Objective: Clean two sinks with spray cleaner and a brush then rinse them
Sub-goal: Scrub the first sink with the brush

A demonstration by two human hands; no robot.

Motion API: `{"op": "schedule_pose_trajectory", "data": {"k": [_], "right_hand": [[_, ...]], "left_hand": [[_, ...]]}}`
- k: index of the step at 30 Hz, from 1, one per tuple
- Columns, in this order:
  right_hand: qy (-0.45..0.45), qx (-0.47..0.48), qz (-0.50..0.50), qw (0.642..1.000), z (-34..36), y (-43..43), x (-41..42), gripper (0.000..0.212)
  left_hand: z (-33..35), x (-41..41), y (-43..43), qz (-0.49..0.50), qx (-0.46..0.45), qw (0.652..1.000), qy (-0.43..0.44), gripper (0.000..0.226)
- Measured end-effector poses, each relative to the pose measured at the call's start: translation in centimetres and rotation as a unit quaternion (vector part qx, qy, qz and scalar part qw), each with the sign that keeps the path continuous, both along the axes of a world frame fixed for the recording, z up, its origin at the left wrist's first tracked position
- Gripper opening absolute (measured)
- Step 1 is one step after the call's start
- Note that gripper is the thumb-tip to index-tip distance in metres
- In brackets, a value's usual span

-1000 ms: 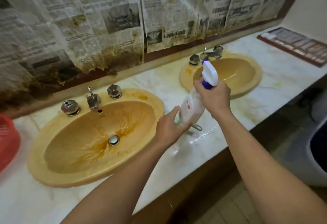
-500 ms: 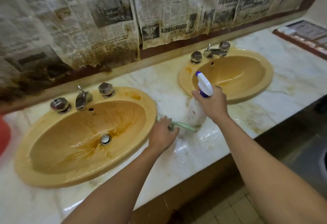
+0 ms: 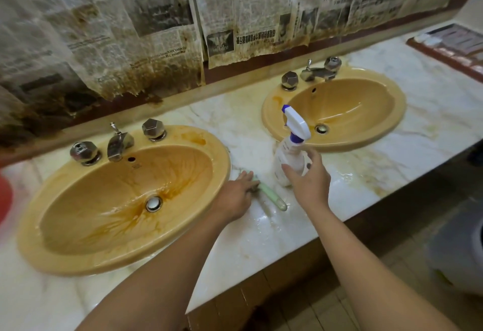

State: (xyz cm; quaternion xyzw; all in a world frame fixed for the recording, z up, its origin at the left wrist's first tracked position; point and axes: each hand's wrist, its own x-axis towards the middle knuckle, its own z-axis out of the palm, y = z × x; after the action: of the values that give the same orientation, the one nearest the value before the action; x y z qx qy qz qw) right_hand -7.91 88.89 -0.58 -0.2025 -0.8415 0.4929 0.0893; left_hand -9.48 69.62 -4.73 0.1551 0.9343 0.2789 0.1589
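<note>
With right hand [image 3: 308, 181] spread open, holding nothing, just beside the white plastic spray bottle [image 3: 285, 153]. Standing upright on the wet marble counter [image 3: 392, 163] between the left yellow oval sink [image 3: 117, 262] and the right yellow oval sink [image 3: 397, 111], likely to free that hand; nozzle aimed far-left. With left hand [image 3: 235, 194] laid over the head of the pale green plastic brush [image 3: 271, 197]; gripping or only pressing, cannot tell. Lying flat, handle running near-right.

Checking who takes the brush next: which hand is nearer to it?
Left. The left hand lies on the head end of the brush, touching it. The right hand is open by the spray bottle, right of the handle and clear of it.
</note>
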Motion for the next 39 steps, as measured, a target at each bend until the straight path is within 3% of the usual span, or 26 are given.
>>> {"op": "schedule_pose_trajectory", "data": {"k": [2,4,7,10,15,21,25,28,33,36,39], "right_hand": [[-0.028,0.005,-0.043,0.999,-0.3,-0.7,1.2,0.064],[-0.072,-0.007,-0.054,0.996,-0.6,-1.7,2.4,0.051],[-0.155,0.023,0.009,0.988,-0.9,-3.3,3.7,0.037],[-0.209,0.075,0.060,0.973,-1.1,-4.9,4.5,0.043],[-0.215,0.082,0.090,0.969,-1.7,-7.2,5.0,0.027],[-0.165,0.129,0.073,0.975,-0.1,-11.4,5.4,0.021],[-0.139,0.168,0.147,0.965,0.4,-16.0,5.1,0.013],[-0.102,0.257,0.223,0.935,0.7,-20.0,4.4,0.018],[-0.093,0.410,0.356,0.835,0.8,-26.8,1.5,0.027],[-0.118,0.457,0.427,0.771,0.1,-30.2,-0.1,0.023],[-0.165,0.456,0.489,0.725,-1.1,-32.6,-1.7,0.026]], "left_hand": [[-0.2,0.0,-0.1,-0.014,-0.001,1.000,0.001,0.049],[-0.4,0.1,-0.3,-0.032,-0.007,0.999,-0.003,0.049],[-0.7,0.5,-0.5,-0.051,-0.020,0.998,-0.005,0.050],[-0.7,1.1,-1.1,-0.068,-0.039,0.997,0.000,0.054],[0.0,2.8,-3.5,-0.070,-0.012,0.997,0.014,0.051],[1.2,4.6,-10.4,0.005,0.002,0.996,0.091,0.053],[1.4,5.6,-16.5,0.083,-0.014,0.990,0.111,0.056],[1.1,6.9,-21.8,0.158,-0.014,0.982,0.102,0.058],[-0.6,10.0,-31.0,0.277,-0.056,0.952,0.113,0.065],[-1.8,12.8,-35.1,0.369,-0.063,0.917,0.139,0.074],[-2.4,14.8,-37.2,0.486,-0.045,0.860,0.152,0.064]]}}
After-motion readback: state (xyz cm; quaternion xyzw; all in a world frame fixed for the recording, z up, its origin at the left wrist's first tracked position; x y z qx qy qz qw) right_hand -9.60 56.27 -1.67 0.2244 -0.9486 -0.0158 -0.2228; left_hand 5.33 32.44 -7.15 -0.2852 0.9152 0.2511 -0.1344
